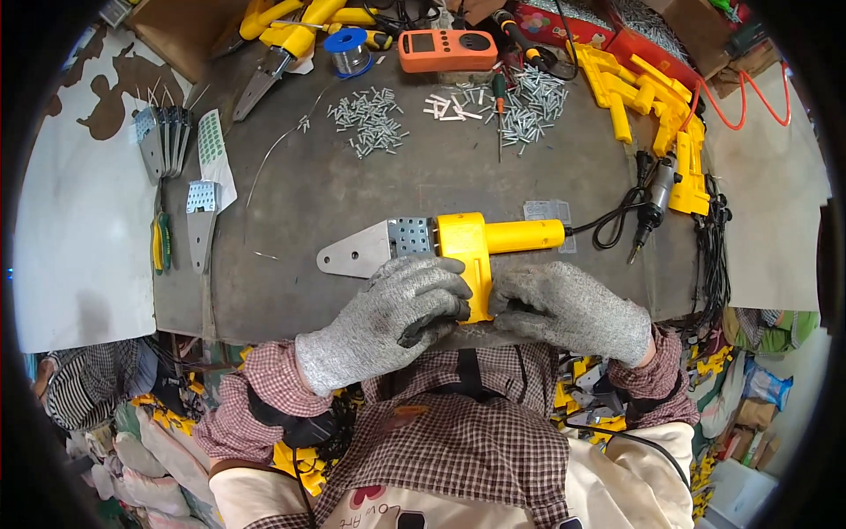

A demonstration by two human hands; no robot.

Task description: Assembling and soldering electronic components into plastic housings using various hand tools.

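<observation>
Grey desk [291, 176] here, pretty cluttered. My left hand [401, 304] curls over the yellow tool's [463, 242] near-left edge, my right hand [568, 309] half-closed just beside it; can't tell if either's gripping. The one tool lies straight ahead, long axis left-right, left hand nearer. Beyond it: one orange meter [448, 51], one blue spool [349, 55], two screw piles [366, 122].

Yellow tool housing [477, 264], mottled grey gloves [379, 309], checked sleeves [278, 379]
</observation>
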